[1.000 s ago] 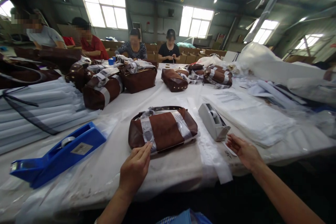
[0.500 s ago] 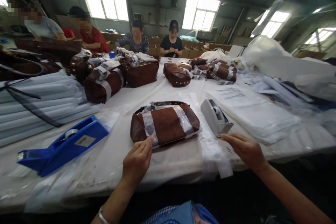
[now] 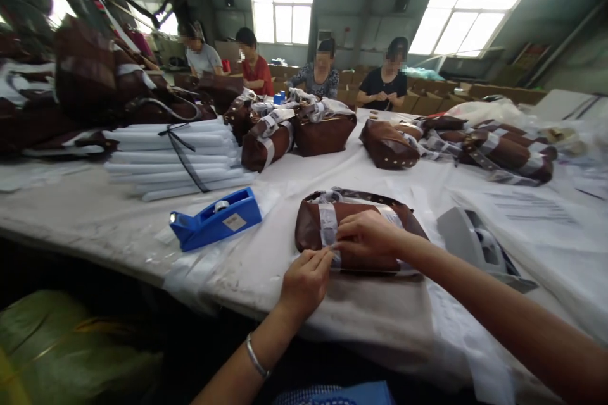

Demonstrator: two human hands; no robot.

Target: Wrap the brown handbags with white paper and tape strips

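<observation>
A brown handbag point(image 3: 365, 259) lies on the table with translucent plastic strips wrapped around its body and its handle toward the back. At its front left, my left hand point(image 3: 306, 281) is closed, fingertips pinching the lower part of the left plastic strip point(image 3: 328, 224). My right hand point(image 3: 370, 235) reaches across the bag's front, its fingers pressed together at that same strip and almost meeting my left fingertips. Whatever the right fingers hold is too small to make out. A grey tape dispenser point(image 3: 468, 243) stands right of the bag, a blue tape dispenser point(image 3: 218, 220) to its left.
White rolled bundles point(image 3: 156, 155) tied with black ribbon lie at the left. Several wrapped brown bags point(image 3: 325, 133) stand farther back. White sheets point(image 3: 532, 215) cover the right side. Several co-workers sit across the table point(image 3: 142, 253), whose front edge runs before me.
My right hand has moved left from beside the grey tape dispenser to the bag's left strip. My left hand stays at that strip. The view has turned left.
</observation>
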